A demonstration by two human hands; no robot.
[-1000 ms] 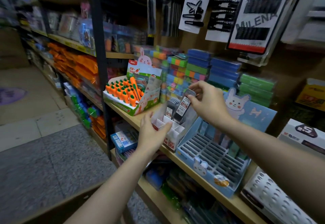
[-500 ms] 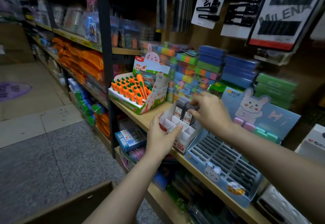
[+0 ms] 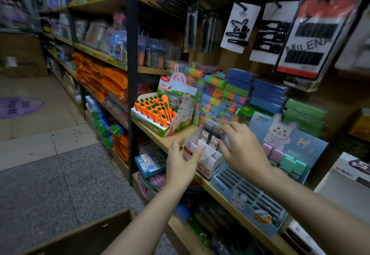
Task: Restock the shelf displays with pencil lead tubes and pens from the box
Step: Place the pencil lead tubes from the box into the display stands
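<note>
A white divided display carton (image 3: 202, 154) is seen on the wooden shelf (image 3: 156, 134), between the carrot-pen display (image 3: 158, 114) and a blue slotted rabbit tray (image 3: 250, 192). The carton's near left corner is steadied by the left hand (image 3: 180, 164), whose thumb and fingers are curved around the wall and pressed to the cardboard. Dark pencil lead tubes (image 3: 212, 134) are stood upright in the rear compartments, their long axes close to vertical and leaning slightly back, with red-and-white labels turned toward the camera. The right hand (image 3: 240, 148) is held over and just to the right of them; its fingers are loosely spread and bent, with the fingertips (image 3: 221, 129) touching or just above the tube caps. Whether a tube is actually pinched cannot be told, though nothing is seen enclosed in the palm. The front compartments appear unfilled. The relation that matters is judged to be this: the tubes lie left of and just below the right fingertips, so the right hand is the nearer, and any further seating would have to be made straight down along the tubes' upright axis. A cardboard box (image 3: 90, 234) is glimpsed at the bottom edge, well apart from both hands; its contents are not shown.
</note>
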